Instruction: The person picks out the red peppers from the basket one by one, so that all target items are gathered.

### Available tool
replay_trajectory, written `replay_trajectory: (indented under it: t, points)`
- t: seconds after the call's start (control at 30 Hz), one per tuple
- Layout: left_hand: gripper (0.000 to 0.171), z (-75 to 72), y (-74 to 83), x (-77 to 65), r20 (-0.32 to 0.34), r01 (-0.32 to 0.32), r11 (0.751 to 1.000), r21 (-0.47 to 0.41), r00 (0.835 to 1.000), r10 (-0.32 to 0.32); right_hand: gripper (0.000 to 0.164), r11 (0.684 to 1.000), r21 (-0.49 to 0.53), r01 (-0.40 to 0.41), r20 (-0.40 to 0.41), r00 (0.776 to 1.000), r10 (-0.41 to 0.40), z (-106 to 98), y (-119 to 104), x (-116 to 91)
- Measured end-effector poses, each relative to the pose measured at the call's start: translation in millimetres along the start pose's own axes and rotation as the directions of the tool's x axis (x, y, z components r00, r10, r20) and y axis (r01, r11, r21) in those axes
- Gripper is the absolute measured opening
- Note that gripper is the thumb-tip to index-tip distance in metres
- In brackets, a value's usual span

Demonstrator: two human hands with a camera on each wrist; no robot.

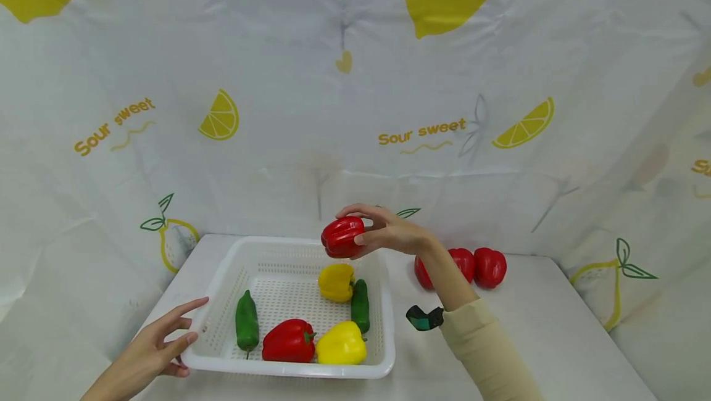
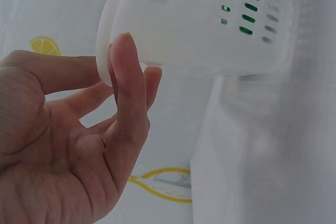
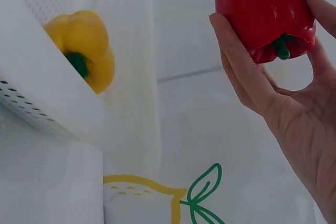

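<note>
My right hand (image 1: 391, 232) grips a red bell pepper (image 1: 342, 237) above the far right corner of a white plastic basket (image 1: 289, 369). In the right wrist view the thumb and fingers wrap the pepper (image 3: 262, 9), its green stem towards the palm. At the basket's near left corner, my left hand (image 1: 147, 345) pinches the rim; the left wrist view shows its fingers (image 2: 128, 85) against the outer wall. Inside the basket lie a red bell pepper (image 1: 287, 340), two yellow bell peppers (image 1: 341, 344) (image 1: 336, 282) and two long green peppers (image 1: 247, 321) (image 1: 360, 306).
Several more red bell peppers (image 1: 490, 268) stand on the white table (image 1: 533, 321) at the back right, partly behind my right forearm. A small dark object (image 1: 424, 318) shows beside the right sleeve. A lemon-printed white cloth (image 1: 311, 160) hangs behind the table.
</note>
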State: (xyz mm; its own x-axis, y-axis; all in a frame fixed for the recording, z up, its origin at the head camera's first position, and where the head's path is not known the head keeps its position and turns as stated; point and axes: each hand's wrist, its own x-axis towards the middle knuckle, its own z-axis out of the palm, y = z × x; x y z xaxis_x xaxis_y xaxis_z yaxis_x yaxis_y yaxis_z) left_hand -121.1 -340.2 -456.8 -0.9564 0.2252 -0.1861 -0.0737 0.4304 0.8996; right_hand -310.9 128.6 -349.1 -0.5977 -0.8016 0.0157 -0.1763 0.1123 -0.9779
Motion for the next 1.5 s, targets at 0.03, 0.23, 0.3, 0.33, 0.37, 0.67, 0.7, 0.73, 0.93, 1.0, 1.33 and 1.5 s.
replay_trajectory:
  t: [0.03,0.23,0.3,0.33,0.37,0.67,0.7,0.73,0.93,1.0,1.33,1.5]
  points:
    - [0.06,0.1,-0.4,-0.2,0.0,-0.006,1.0,0.004,1.0,0.006,0.058,1.0,0.013,0.005,0.001,1.0,-0.005,-2.2,0.0,-3.1]
    - [0.061,-0.1,-2.6,-0.5,0.007,-0.028,1.0,0.01,1.0,0.028,0.052,0.998,0.058,0.038,-0.021,0.999,-0.037,-15.3,0.7,-22.4]
    - [0.061,0.0,-2.8,-0.4,0.008,-0.026,1.0,0.008,1.0,0.026,0.052,0.997,0.061,0.041,-0.035,0.999,-0.039,-18.9,0.7,-29.1]
    - [0.061,0.0,-2.9,-0.4,0.009,-0.026,1.0,0.008,1.0,0.026,0.052,0.997,0.057,0.043,-0.042,0.998,-0.04,-20.3,0.4,-32.4]
    - [0.061,0.1,-3.1,-0.4,0.009,-0.03,1.0,0.007,1.0,0.03,0.052,0.998,0.047,0.044,-0.051,0.998,-0.042,-21.7,0.0,-35.7]
    - [0.063,0.2,-4.9,-1.7,0.02,-0.075,0.997,0.007,0.997,0.075,0.051,0.982,-0.188,-0.024,-0.212,0.977,-0.017,-28.1,-3.7,-64.0]
    - [0.063,0.2,-5.0,-1.6,0.019,-0.074,0.997,0.007,0.997,0.074,0.05,0.979,-0.203,-0.028,-0.225,0.974,-0.018,-28.9,-3.5,-66.6]
    - [0.063,0.2,-4.9,-1.6,0.017,-0.07,0.997,0.008,0.997,0.07,0.049,0.977,-0.211,-0.029,-0.235,0.972,-0.022,-29.9,-3.3,-69.5]
    - [0.061,0.1,-3.2,-1.2,0.005,-0.025,1.0,0.014,1.0,0.025,0.051,0.979,-0.203,0.021,-0.249,0.966,-0.072,-36.5,-1.2,-85.4]
    - [0.061,0.1,-2.5,-1.1,0.003,-0.018,1.0,0.015,1.0,0.018,0.054,0.979,-0.202,0.037,-0.251,0.964,-0.089,-38.1,-0.4,-90.4]
    - [0.061,0.7,0.3,-0.2,-0.004,-0.013,1.0,0.019,1.0,0.013,0.058,0.982,-0.162,0.101,-0.266,0.954,-0.142,-37.5,3.2,-110.7]
    - [0.061,0.9,0.5,-0.3,-0.01,-0.019,0.999,0.031,1.0,0.019,0.053,0.984,-0.094,0.154,-0.266,0.948,-0.174,-39.1,7.9,-119.5]
